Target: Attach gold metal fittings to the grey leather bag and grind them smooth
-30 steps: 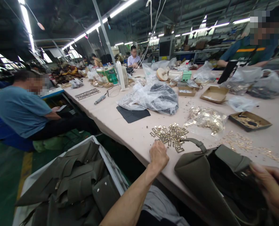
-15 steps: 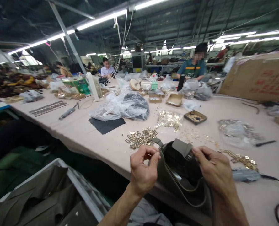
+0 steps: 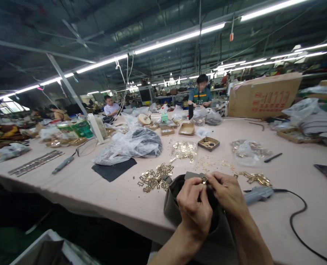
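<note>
A dark olive bag (image 3: 170,208) sits at the table's front edge with its mouth facing up. Over its mouth, my left hand (image 3: 195,202) is closed, its fingertips at a small metal fitting (image 3: 204,179) on the bag's rim. My right hand (image 3: 229,191) pinches the same spot from the right, thumb and fingers on the strap end beside the fitting. Left of the bag lies a loose pile of gold metal frames (image 3: 155,178). A grey corded tool (image 3: 258,195) rests just right of my right hand, near more gold pieces (image 3: 255,179).
Behind the bag are a bag of gold parts (image 3: 184,151), a small tray (image 3: 208,143) and plastic wrap over dark material (image 3: 132,145). A white crate (image 3: 51,239) stands low at the left. A person (image 3: 200,94) sits across the table (image 3: 97,198).
The view has turned to the right. My left hand has moved across the bag's mouth to meet my right hand at the metal fitting.
</note>
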Tool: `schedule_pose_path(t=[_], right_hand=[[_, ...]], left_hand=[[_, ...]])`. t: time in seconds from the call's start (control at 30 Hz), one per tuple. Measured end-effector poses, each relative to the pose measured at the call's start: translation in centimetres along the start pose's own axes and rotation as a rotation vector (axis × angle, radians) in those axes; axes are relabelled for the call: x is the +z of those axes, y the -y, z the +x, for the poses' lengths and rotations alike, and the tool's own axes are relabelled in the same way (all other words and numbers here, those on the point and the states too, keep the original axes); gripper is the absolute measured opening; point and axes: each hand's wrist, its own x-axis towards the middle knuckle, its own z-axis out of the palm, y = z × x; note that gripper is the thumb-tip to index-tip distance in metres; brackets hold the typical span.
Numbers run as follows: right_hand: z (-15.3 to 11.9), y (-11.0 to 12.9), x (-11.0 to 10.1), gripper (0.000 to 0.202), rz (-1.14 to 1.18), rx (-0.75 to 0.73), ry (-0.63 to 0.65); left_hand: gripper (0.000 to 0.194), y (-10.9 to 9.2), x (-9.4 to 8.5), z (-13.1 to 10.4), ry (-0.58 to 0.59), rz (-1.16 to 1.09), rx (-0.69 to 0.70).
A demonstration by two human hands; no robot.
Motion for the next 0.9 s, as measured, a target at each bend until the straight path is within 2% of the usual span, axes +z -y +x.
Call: schedule_pose_path(t=[0.2, 0.53, 0.63, 0.77, 0.9], right_hand=[[0.2, -1.2, -0.2, 0.057, 0.083, 0.017, 0.046], [0.4, -1.5, -0.1, 0.057, 0.208, 0.040, 0.063], [0.2, -1.3, 0.1, 0.057, 0.161, -0.021, 0.037], [0.1, -0.9, -0.3, 0.047, 0.030, -0.106, 0.034], [0.3, -0.8, -1.2, 0.051, 0.035, -0.037, 0.039]], left_hand=[[0.018, 0.4, 0.5, -0.5, -0.047, 0.056, 0.132], [0.021, 0.2, 1.5, -0.9, -0.026, 0.222, 0.198], [0.021, 0.1, 1.8, -0.8, -0.007, 0.228, 0.185], [0.023, 0.3, 1.1, -0.2, 0.071, 0.126, 0.159], [0.039, 1.2, -0.9, 1.0, 0.219, -0.075, 0.118]])
